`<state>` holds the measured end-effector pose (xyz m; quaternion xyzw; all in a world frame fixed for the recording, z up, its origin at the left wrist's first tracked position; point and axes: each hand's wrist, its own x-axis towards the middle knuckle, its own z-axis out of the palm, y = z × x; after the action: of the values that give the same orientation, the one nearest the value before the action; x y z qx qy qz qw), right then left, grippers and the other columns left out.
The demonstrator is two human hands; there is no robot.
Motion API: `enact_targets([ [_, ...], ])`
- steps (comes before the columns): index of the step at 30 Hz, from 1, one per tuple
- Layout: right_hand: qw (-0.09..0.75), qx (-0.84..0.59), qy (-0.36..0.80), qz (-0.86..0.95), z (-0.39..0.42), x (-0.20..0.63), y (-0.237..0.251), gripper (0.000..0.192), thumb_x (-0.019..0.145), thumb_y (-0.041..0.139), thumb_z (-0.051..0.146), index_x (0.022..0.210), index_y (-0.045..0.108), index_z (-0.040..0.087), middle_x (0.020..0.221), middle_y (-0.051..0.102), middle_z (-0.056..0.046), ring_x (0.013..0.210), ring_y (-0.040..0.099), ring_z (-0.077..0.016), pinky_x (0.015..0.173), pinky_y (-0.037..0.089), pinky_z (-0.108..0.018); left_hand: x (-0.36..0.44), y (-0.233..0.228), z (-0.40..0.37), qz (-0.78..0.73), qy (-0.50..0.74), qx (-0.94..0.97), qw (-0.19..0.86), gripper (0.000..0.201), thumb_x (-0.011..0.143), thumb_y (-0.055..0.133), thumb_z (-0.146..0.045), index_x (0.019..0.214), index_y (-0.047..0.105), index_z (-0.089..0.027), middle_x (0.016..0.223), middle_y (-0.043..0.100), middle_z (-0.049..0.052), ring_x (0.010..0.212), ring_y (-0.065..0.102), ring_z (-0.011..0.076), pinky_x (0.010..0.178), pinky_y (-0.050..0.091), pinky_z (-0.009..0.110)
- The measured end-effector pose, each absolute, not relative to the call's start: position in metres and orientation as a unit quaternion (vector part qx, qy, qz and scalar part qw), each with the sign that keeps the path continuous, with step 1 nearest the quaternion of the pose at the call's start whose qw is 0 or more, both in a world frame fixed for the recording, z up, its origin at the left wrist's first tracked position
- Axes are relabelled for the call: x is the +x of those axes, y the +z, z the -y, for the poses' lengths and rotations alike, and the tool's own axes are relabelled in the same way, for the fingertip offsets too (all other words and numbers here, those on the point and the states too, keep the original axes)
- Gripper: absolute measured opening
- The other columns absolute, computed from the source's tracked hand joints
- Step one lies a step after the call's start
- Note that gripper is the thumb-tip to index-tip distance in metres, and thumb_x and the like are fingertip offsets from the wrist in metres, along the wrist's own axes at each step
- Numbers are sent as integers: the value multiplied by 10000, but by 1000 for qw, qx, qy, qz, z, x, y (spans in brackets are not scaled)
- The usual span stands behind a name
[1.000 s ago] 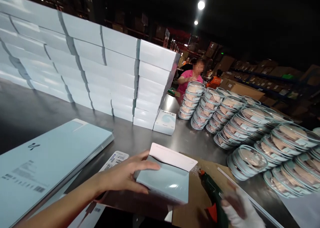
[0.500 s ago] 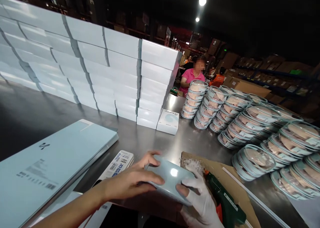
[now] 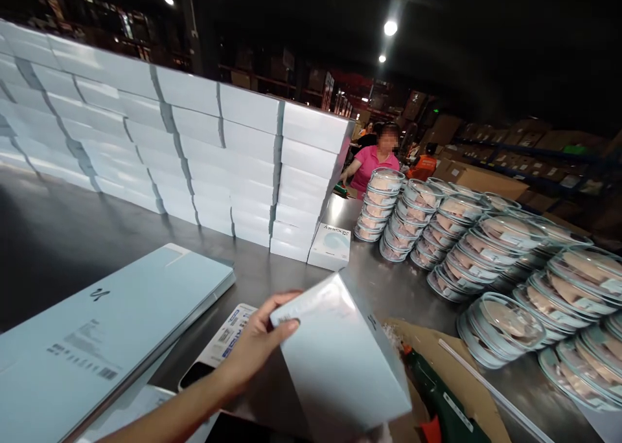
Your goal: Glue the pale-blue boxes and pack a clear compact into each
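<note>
A flat pale-blue carton [image 3: 107,326] lies at the bench's [image 3: 58,236] left edge. The left hand [image 3: 255,342] pinches a small white box [image 3: 340,359] by its corner, lifted and tilted above the bench. The right hand stays hidden; a green glue gun [image 3: 440,401] rests on cardboard [image 3: 466,378] within reach.

Right hand hidden behind box [image 3: 340,359]

Steel worktop [image 3: 58,236]: wall of stacked white boxes [image 3: 194,151] at rear; single small box [image 3: 330,245] at its foot; round clear-lidded containers [image 3: 486,236] stacked at right; large flat pale-blue box [image 3: 97,326] at left; green glue gun [image 3: 437,404] on cardboard sheet [image 3: 466,391]; person in pink shirt [image 3: 372,164] beyond.
</note>
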<state>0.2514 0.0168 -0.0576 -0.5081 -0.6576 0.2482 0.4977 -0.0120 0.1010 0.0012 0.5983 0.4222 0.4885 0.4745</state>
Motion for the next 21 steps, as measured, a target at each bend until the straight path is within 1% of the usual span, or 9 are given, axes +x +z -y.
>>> enact_targets([
  [3,506,-549,203,633,-36,249,-41,619,953,493,679,1368,547,223,1185,712,-104,934,729,-225,800,620,-424,-24,5,-101,-416,449,654,445,665,854,703,-577,1429,563,-274,1540,556,105,1372,555,340,1121,477,484],
  [5,508,-573,177,618,-64,256,-19,619,949,506,660,1342,512,182,1120,723,-98,908,730,-218,812,613,-414,-59,9,-109,-462,404,727,307,642,893,686,-498,1475,514,-288,1592,494,94,1505,377,340,1222,327,531],
  [6,504,-589,162,611,-83,259,-6,616,927,549,640,1336,487,185,1097,730,-91,912,733,-227,811,612,-408,-83,10,-114,-500,388,747,203,568,907,665,-478,1429,563,-281,1570,522,95,1519,339,365,1234,283,565],
  [8,483,-624,125,602,-129,261,18,617,847,686,527,1315,460,194,1121,732,-98,982,724,-263,844,602,-412,-140,11,-122,-581,344,737,31,446,931,593,-452,1296,653,-203,1456,618,141,1485,384,412,1212,309,581],
  [10,446,-650,70,612,-181,253,37,633,752,777,354,1293,497,180,1268,678,-147,1171,641,-323,981,534,-472,-192,11,-124,-719,259,640,-79,433,968,489,-445,1264,651,-172,1321,688,137,1402,490,425,1127,421,579],
  [11,419,-654,44,629,-207,246,43,637,720,796,282,1283,524,166,1353,628,-174,1278,564,-350,1063,468,-505,-213,10,-123,-748,242,611,-94,486,924,528,-505,1214,673,-143,1249,706,168,1375,480,507,1067,436,657],
  [14,323,-647,-1,691,-268,215,46,578,769,783,215,1299,565,143,1499,504,-189,1447,370,-382,1170,302,-602,-252,5,-115,-833,145,531,-62,580,876,504,-639,940,730,-108,961,737,176,1124,644,540,822,559,640],
  [17,229,-638,-3,736,-293,188,38,491,855,753,272,1311,595,179,1519,497,-132,1459,368,-375,1152,315,-654,-264,-2,-108,-855,132,501,-19,602,886,477,-673,848,729,-127,850,709,118,972,715,493,706,592,553],
  [21,180,-632,-5,754,-274,179,47,614,801,784,188,1373,564,150,1560,459,-175,1472,348,-412,1157,312,-665,-277,-7,-103,-813,251,523,53,586,848,545,-709,888,703,-147,746,651,36,1008,676,567,702,564,627],
])
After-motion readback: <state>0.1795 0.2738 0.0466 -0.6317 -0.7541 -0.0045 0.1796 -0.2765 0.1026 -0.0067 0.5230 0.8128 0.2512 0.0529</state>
